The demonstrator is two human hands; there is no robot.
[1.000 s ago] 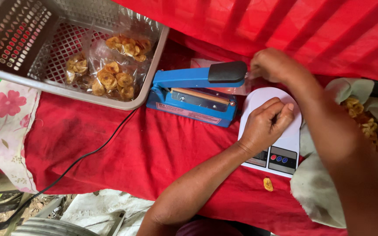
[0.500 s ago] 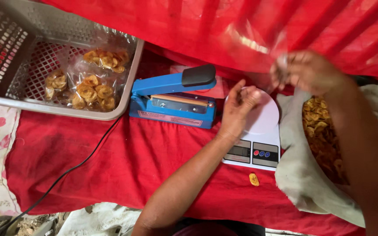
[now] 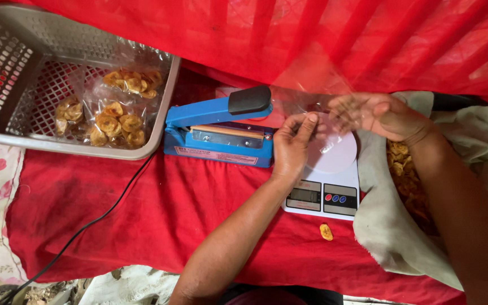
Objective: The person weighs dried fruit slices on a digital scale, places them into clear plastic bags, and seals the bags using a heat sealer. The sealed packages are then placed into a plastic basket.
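While our left hand (image 3: 290, 148) pinched the near edge of a clear plastic bag (image 3: 312, 93) over the scale (image 3: 326, 181), our right hand (image 3: 377, 116), at three o'clock, gripped its far side, blurred; the bag rose toward twelve o'clock between them.

Two hands — left hand (image 3: 290, 148), right hand (image 3: 380, 116) — one clear plastic bag (image 3: 312, 85), one blue heat sealer (image 3: 218, 133), one white scale (image 3: 326, 183), one grey basket (image 3: 7, 73), three filled chip packets (image 3: 114, 121), one loose chip (image 3: 326, 231), one cloth sack (image 3: 393, 226)

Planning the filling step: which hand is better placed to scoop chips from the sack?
Probably the right hand: it hovers directly above the sack of chips. The left hand pinches the clear bag over the scale.
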